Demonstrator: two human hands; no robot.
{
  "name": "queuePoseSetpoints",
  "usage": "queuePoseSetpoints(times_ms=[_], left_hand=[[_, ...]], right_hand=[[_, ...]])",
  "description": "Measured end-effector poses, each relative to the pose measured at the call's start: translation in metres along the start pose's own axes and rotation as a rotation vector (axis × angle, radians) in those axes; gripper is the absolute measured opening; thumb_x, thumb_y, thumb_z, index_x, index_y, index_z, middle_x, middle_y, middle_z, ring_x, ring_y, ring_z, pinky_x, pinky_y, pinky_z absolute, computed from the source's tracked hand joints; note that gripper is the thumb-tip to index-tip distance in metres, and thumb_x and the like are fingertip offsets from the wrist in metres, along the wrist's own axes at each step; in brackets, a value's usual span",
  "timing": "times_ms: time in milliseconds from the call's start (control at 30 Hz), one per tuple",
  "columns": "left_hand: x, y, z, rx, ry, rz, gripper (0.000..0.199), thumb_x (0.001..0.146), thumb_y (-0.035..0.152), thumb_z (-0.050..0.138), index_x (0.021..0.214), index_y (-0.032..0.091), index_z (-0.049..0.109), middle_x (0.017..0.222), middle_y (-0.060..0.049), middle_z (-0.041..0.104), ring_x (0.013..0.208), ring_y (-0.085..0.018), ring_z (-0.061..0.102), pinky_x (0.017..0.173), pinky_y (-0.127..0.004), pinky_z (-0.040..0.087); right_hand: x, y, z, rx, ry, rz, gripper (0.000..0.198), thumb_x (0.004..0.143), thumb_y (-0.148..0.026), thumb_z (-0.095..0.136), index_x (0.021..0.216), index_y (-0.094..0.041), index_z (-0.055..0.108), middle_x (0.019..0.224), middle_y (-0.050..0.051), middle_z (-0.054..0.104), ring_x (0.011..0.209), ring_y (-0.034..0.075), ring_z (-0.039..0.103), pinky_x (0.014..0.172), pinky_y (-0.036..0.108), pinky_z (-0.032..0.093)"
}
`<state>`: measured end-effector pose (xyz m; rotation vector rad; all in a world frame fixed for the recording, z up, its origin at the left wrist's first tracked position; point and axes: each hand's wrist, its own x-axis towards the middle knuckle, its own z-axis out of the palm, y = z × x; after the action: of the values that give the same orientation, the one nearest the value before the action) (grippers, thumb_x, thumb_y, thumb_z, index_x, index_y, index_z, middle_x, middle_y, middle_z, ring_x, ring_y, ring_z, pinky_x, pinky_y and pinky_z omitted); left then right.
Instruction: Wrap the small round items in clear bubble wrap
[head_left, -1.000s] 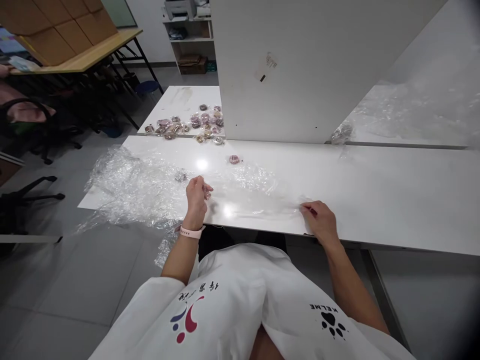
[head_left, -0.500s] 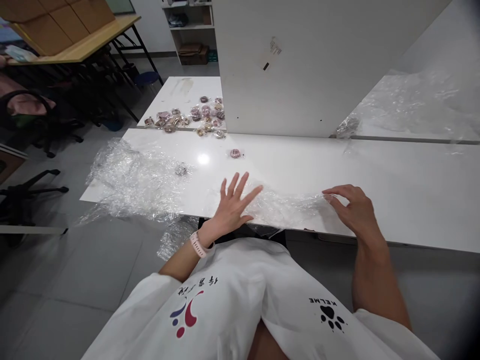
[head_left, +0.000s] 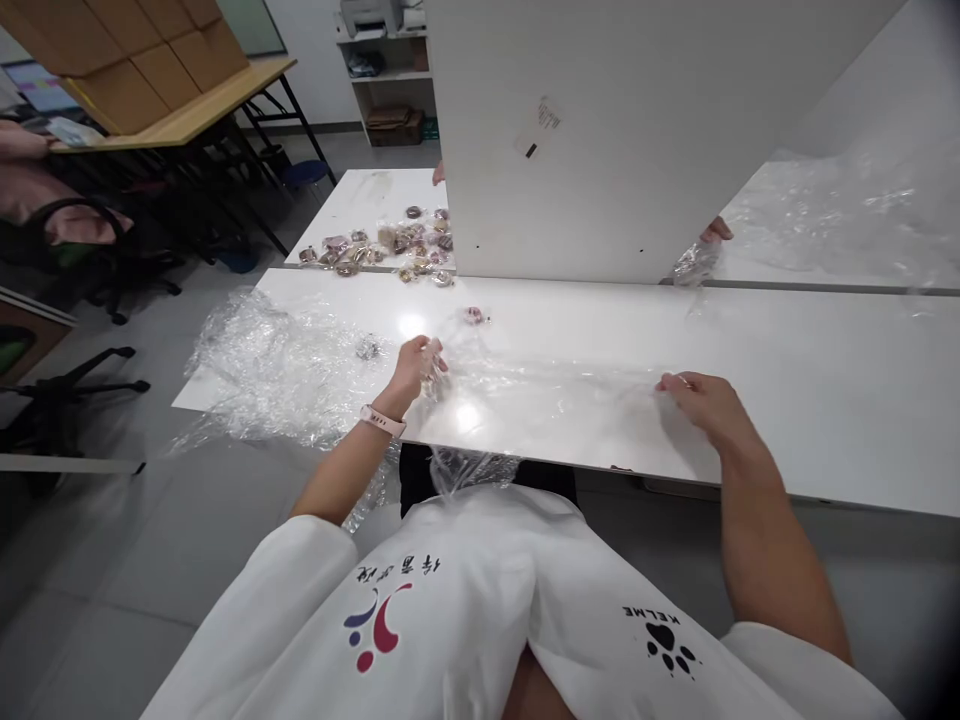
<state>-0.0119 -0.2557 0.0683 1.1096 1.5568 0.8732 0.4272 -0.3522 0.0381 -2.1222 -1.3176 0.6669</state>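
Observation:
A clear sheet of plastic film (head_left: 555, 385) is stretched between my two hands just over the white table (head_left: 840, 400). My left hand (head_left: 417, 370) is closed around a bunched end of it. The fingertips of my right hand (head_left: 697, 398) pinch the other end. Part of the film hangs over the table's front edge by my lap. Just beyond the film lies a small wrapped reddish piece (head_left: 474, 316). Left of my left hand spreads a crumpled heap of clear film (head_left: 285, 370), with a small silvery wrapped bundle (head_left: 367, 346) on it.
Several small wrapped pieces (head_left: 405, 240) lie on the far table at the left. A tall white panel (head_left: 600, 130) stands behind my table. More clear film (head_left: 847, 220) lies beyond it at right, beside another person's hand (head_left: 718, 230). Cardboard boxes (head_left: 157, 70) sit on a wooden table.
My left hand has gone from spread fingers to a closed grip and shifted left. The film is now pulled out wide. Another person's hands have appeared at the panel's sides.

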Motion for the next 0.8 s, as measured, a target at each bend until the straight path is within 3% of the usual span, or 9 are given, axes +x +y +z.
queuePoseSetpoints(times_ms=[100,200,233,300,400,500,600,700,800], left_hand=[[0.004,-0.015,-0.006,0.287,0.12,0.095,0.013,0.082,0.014,0.063,0.094,0.019,0.059,0.092,-0.007,0.07,0.058,-0.013,0.058,0.053,-0.025,0.043],[0.013,-0.004,-0.011,0.456,0.322,0.385,0.03,0.082,0.007,0.054,0.108,0.022,0.06,0.111,-0.007,0.068,0.082,-0.018,0.064,0.071,-0.031,0.049],[0.019,0.004,-0.01,0.471,0.322,0.463,0.03,0.084,0.007,0.05,0.108,0.022,0.061,0.111,-0.007,0.069,0.089,-0.019,0.064,0.076,-0.033,0.05],[0.036,0.019,0.002,0.52,0.217,0.558,0.029,0.089,0.009,0.046,0.108,0.022,0.063,0.112,-0.007,0.069,0.101,-0.021,0.063,0.086,-0.036,0.05],[0.067,0.033,0.033,0.796,-0.009,0.563,0.033,0.089,0.019,0.057,0.122,0.024,0.061,0.135,-0.01,0.059,0.127,-0.029,0.049,0.095,-0.043,0.048],[0.096,0.036,0.061,1.116,-0.177,0.482,0.048,0.085,0.03,0.068,0.131,0.025,0.057,0.14,-0.014,0.052,0.134,-0.036,0.04,0.096,-0.046,0.047],[0.118,0.037,0.07,1.231,-0.253,0.445,0.035,0.085,0.032,0.066,0.119,0.023,0.061,0.122,-0.013,0.06,0.119,-0.032,0.053,0.09,-0.04,0.048],[0.134,0.042,0.062,1.237,-0.233,0.434,0.026,0.089,0.022,0.058,0.115,0.019,0.06,0.107,-0.012,0.064,0.1,-0.027,0.061,0.083,-0.036,0.048],[0.149,0.047,0.045,1.207,-0.05,0.419,0.034,0.093,0.014,0.044,0.126,0.015,0.051,0.104,-0.014,0.064,0.095,-0.028,0.062,0.081,-0.038,0.046]], right_hand=[[-0.005,-0.005,0.001,-0.487,0.288,-0.037,0.032,0.085,-0.038,0.055,0.103,-0.016,0.07,0.099,0.018,0.067,0.098,0.036,0.06,0.085,0.054,0.044],[-0.023,-0.033,0.004,-0.414,0.452,-0.236,0.037,0.093,-0.036,0.046,0.114,-0.016,0.068,0.113,0.019,0.066,0.107,0.035,0.059,0.092,0.052,0.045],[-0.029,-0.045,0.008,-0.324,0.357,-0.314,0.037,0.094,-0.038,0.044,0.114,-0.019,0.068,0.111,0.016,0.067,0.1,0.031,0.062,0.089,0.048,0.048],[-0.039,-0.069,0.027,-0.174,-0.047,-0.53,0.037,0.094,-0.045,0.049,0.12,-0.025,0.066,0.115,0.011,0.067,0.094,0.025,0.064,0.084,0.04,0.052],[-0.044,-0.095,0.069,-0.169,-0.493,-0.76,0.051,0.087,-0.054,0.061,0.134,-0.033,0.059,0.138,0.009,0.057,0.114,0.028,0.06,0.089,0.039,0.052],[-0.039,-0.104,0.101,-0.199,-0.524,-0.736,0.037,0.094,-0.051,0.05,0.115,-0.026,0.069,0.129,0.011,0.061,0.102,0.027,0.062,0.083,0.04,0.051],[-0.025,-0.109,0.102,-0.059,-0.622,-0.624,0.042,0.096,-0.052,0.045,0.089,-0.02,0.072,0.101,0.01,0.069,0.082,0.022,0.063,0.076,0.037,0.049],[-0.002,-0.114,0.084,0.117,-0.811,-0.485,0.046,0.094,-0.059,0.049,0.101,-0.022,0.075,0.106,0.008,0.072,0.093,0.023,0.064,0.083,0.036,0.05],[0.029,-0.114,0.068,0.163,-0.844,-0.314,0.049,0.092,-0.061,0.049,0.116,-0.028,0.074,0.122,0.006,0.07,0.107,0.026,0.063,0.089,0.039,0.05]])
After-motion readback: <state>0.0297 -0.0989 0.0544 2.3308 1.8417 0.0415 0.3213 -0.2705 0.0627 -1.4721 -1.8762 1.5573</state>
